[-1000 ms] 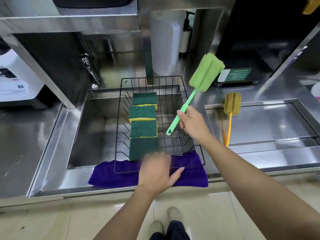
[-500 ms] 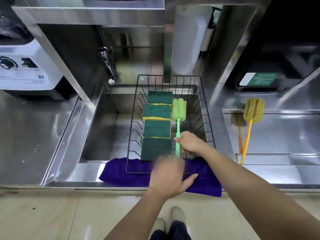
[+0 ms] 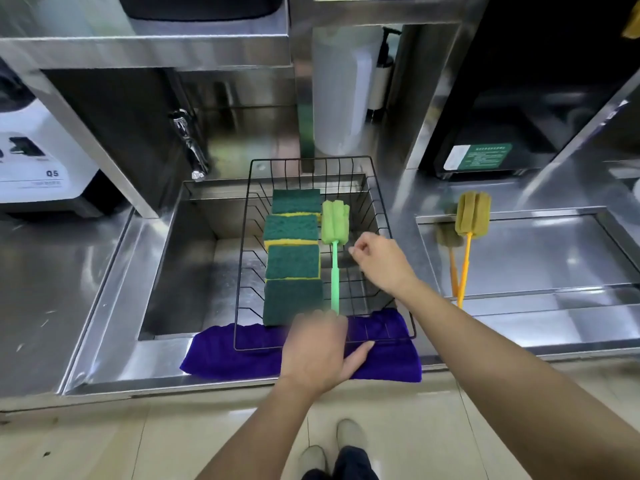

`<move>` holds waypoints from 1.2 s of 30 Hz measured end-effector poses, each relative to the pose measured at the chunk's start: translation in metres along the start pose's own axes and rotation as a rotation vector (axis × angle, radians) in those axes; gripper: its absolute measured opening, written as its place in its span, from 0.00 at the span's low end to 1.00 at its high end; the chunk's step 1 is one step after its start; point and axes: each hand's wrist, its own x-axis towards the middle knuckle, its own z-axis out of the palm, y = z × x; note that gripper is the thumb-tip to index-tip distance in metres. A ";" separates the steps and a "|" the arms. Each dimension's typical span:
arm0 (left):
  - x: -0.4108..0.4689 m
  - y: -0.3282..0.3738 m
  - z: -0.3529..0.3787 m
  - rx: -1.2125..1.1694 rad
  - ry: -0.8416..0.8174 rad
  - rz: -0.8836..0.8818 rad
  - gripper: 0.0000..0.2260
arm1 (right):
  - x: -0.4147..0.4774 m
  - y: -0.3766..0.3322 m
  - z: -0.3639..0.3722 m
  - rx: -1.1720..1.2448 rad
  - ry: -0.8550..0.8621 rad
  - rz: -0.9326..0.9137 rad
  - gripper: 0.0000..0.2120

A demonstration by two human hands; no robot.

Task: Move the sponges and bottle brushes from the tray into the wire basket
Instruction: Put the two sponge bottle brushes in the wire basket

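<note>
green brush (image 3: 334, 244) handle end: hidden | left hand (image 3: 317, 349): blurred

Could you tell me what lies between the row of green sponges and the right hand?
In the head view, the green foam bottle brush lies between the sponges and the empty right hand.

green brush (image 3: 335, 223), purple cloth (image 3: 384, 355)

Single head view, looking steeply down, close above sink (image 3: 180, 271).
</note>
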 end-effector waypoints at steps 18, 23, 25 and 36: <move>0.016 0.023 -0.001 -0.029 -0.146 -0.053 0.26 | -0.022 0.129 -0.043 -0.057 0.174 0.546 0.20; 0.015 0.022 0.001 -0.038 -0.145 -0.048 0.27 | -0.021 0.134 -0.040 -0.067 0.112 0.581 0.13; 0.014 0.021 0.002 -0.035 -0.141 -0.048 0.27 | -0.019 0.136 -0.044 -0.024 0.115 0.573 0.11; 0.015 0.022 0.000 -0.055 -0.105 -0.066 0.27 | -0.014 0.095 -0.077 0.374 0.470 0.355 0.03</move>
